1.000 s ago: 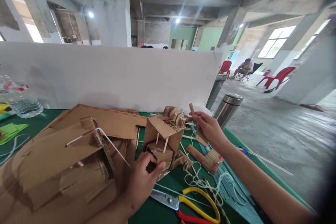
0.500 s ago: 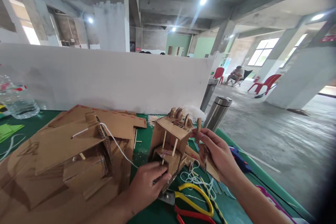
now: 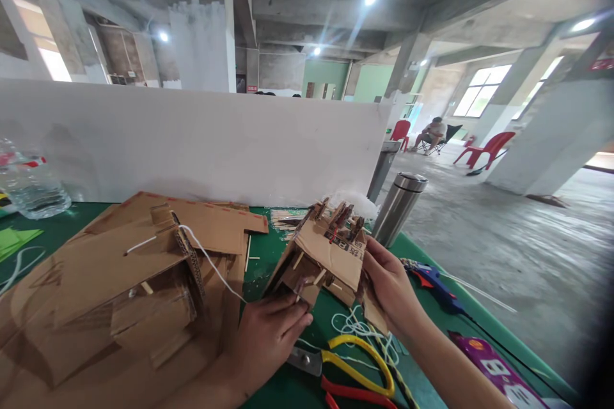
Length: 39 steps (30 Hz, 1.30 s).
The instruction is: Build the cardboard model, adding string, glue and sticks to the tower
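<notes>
Fingers of the left hand curl around the lower left corner of a small cardboard model, gripping it from below, while the right hand closes thumb and fingers on the model's right edge, a loose cardboard piece hanging just under that palm. Between the two sets of fingers the model is lifted off the green worktop and tilted, its flat top panel facing the camera; dark printed characters and a small red mark sit on that panel close to the right thumb, too blurred to read. Thin wooden sticks run through the model just above the left fingers, and cardboard tabs stick up at its far edge. Below both hands lie yellow-and-red-handled scissors and a tangle of white string. Left of the left fingers sits a larger cardboard structure with a white cord crossing it. Beyond the right fingers stands a steel flask, and to their right lies a blue glue gun.
</notes>
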### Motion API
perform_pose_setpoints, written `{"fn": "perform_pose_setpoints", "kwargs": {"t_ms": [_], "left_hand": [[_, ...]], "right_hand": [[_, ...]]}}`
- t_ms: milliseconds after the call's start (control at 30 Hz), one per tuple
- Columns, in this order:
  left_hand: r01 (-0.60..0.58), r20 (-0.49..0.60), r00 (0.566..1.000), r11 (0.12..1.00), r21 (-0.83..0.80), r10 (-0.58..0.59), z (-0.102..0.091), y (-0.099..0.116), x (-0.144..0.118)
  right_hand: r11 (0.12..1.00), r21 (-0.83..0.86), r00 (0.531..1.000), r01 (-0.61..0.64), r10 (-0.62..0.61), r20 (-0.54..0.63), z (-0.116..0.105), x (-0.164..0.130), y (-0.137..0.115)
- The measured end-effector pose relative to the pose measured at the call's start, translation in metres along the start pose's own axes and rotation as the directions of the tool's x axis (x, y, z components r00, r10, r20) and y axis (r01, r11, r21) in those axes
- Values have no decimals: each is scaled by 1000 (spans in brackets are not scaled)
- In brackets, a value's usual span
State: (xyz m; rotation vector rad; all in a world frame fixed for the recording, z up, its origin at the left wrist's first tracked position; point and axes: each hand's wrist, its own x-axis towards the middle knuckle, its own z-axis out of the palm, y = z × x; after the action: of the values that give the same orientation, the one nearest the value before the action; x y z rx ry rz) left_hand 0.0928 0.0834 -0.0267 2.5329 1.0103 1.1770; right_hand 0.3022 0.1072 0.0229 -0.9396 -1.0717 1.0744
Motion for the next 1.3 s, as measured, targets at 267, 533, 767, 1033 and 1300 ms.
{"fn": "perform_pose_setpoints", "kwargs": {"t_ms": [267,533,767,1033,1300], "left_hand": [[439,-125,863,849,-295,-490,8,-11,3],[510,-78,778,700,-500,-623,10,-21,6],[539,-27,752,638,-550,-659,9,-29,9],[588,-6,680,551,-592,-733,16,-44,5],[614,-27,712,641,-460,-702,8,-34,7]], "right_hand": [[990,88,993,-110,114,-34,-3,5,-1],[974,174,987,-143,154,-51,-8,5,3],[965,188,983,-184,185,14,-6,-1,-2],[973,147,979,-179,161,126,-7,-5,6],[918,259,899,-301,183,397,-8,-8,7]]}}
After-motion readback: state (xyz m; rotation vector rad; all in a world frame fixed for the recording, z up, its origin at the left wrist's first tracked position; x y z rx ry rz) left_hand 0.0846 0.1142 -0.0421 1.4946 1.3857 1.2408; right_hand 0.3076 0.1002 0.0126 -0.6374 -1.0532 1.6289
